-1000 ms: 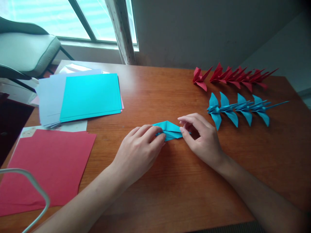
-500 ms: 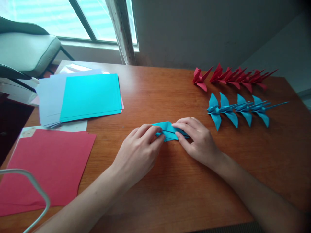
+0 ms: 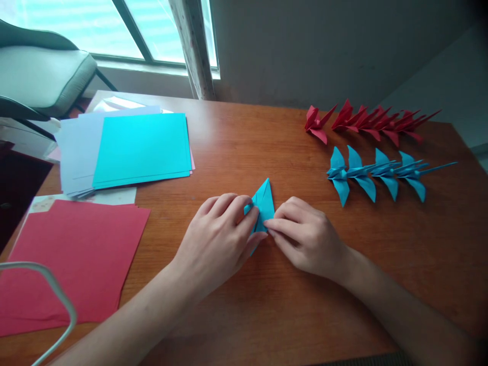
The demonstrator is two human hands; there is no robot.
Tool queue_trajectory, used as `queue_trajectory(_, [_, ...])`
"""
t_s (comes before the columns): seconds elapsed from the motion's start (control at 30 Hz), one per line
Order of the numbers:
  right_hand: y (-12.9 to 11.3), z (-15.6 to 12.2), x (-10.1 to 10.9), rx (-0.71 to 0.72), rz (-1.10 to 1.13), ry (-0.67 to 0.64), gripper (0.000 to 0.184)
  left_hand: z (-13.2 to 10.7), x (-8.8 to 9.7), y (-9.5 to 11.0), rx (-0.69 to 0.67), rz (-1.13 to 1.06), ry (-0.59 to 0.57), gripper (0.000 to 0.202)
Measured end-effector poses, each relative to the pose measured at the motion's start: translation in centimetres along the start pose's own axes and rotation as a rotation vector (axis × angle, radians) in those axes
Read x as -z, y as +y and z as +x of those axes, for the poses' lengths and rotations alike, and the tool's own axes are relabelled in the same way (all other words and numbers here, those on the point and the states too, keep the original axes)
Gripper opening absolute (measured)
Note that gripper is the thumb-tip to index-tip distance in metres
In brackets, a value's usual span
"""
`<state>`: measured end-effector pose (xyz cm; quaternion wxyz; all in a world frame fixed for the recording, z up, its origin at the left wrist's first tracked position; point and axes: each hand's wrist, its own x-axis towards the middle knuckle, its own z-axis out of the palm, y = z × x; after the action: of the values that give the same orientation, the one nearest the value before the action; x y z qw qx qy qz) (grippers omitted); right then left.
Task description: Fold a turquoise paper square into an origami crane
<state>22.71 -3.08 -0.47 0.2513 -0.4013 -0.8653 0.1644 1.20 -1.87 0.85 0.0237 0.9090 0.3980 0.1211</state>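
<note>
A half-folded blue paper piece (image 3: pixel 264 203) lies on the wooden table (image 3: pixel 267 305), its point aimed away from me. My left hand (image 3: pixel 217 239) pinches its left edge with bent fingers. My right hand (image 3: pixel 305 239) presses and pinches its lower right edge. The bottom of the piece is hidden under both hands. A row of folded blue paper cranes (image 3: pixel 377 173) lies to the right, a row of red paper cranes (image 3: pixel 366 122) behind it.
A stack of blue and pale lilac paper sheets (image 3: pixel 141 147) lies at the back left. Red sheets (image 3: pixel 72 259) lie at the front left. A grey chair (image 3: pixel 41 71) stands by the window. A white curved bar (image 3: pixel 53 300) crosses the bottom left corner.
The blue piece has been turned from lying sideways to pointing away from me. My right hand has moved left and closed onto its lower edge.
</note>
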Motion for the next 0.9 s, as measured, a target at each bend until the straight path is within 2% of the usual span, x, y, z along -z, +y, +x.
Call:
queue_trajectory(0.2, [0.9, 0.1, 0.0, 0.088, 0.038, 0.044, 0.018, -0.2, 0.2, -0.5, -0.044, 0.000, -0.063, 0.042])
queue_trajectory(0.37, [2.3, 0.0, -0.1, 0.032, -0.110, 0.068, 0.029, -0.1, 0.4, -1.8, -0.116, -0.003, -0.072, 0.040])
queue_trajectory(0.6, [1.9, -0.1, 0.1, -0.003, -0.288, 0.081, 0.024, -0.3, 0.3, -3.0, -0.138, 0.095, 0.040, 0.026])
queue_trajectory(0.8, [1.4, 0.1, 0.6, -0.029, -0.346, 0.071, 0.010, -0.2, 0.2, -2.9, -0.156, 0.067, 0.043, 0.028])
queue_trajectory(0.9, [1.4, 0.2, 0.9, -0.037, -0.354, 0.051, 0.010, -0.2, 0.2, -2.4, -0.170, 0.049, 0.035, 0.030])
